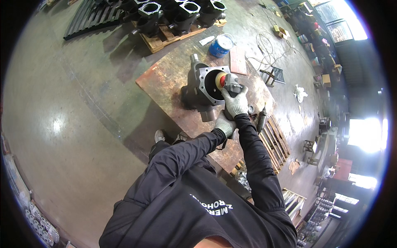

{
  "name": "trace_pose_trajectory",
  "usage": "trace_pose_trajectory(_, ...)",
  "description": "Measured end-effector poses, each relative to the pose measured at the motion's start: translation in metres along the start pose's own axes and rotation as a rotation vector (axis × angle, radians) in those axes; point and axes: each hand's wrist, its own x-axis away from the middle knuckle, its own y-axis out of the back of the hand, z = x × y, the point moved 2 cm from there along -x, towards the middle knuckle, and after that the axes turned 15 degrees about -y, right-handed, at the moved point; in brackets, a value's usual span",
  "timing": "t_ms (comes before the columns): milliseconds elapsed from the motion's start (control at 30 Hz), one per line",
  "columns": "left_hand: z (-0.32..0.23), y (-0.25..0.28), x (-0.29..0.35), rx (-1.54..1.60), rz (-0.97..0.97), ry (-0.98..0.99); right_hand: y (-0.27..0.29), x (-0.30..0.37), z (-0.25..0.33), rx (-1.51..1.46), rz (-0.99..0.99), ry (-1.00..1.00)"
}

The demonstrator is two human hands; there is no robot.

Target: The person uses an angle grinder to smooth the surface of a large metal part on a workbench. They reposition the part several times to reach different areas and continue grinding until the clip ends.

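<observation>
Both my hands wear pale grey gloves and are closed around an angle grinder (232,84). My right hand (236,103) wraps the body just behind the grinder's head. Lower down, my left hand (224,125) grips the rear end, its fingers partly covered. A yellow and red disc (220,80) on the grinder sits at the mouth of a dark cast metal housing (190,97); whether it touches the bore wall I cannot tell. The housing stands on a rust-stained metal table (165,84), its wide round opening and bolt-holed flange turned toward me.
A blue can (221,46) and a reddish flat piece (238,60) lie beyond the housing. Another dark power tool (262,120) rests at the table's right. Similar castings (182,18) crowd a wooden pallet (159,42) behind. A slatted wooden pallet (275,142) is on the right.
</observation>
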Motion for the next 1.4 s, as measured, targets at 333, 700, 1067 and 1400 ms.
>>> trace_pose_trajectory(333, 0.002, -0.01, 0.006, 0.05, -0.033, 0.046, 0.009, 0.001, -0.007, 0.016, 0.02, -0.034)
trace_pose_trajectory(700, -0.003, 0.005, 0.009, 0.194, -0.079, 0.06, -0.014, -0.001, -0.01, 0.083, 0.108, -0.116)
trace_pose_trajectory(1067, -0.036, 0.001, 0.023, -0.015, -0.042, 0.048, -0.003, 0.004, -0.013, 0.011, 0.048, -0.011)
trace_pose_trajectory(1400, 0.007, 0.001, 0.022, -0.059, -0.064, 0.068, -0.006, 0.013, -0.017, -0.005, 0.037, 0.011)
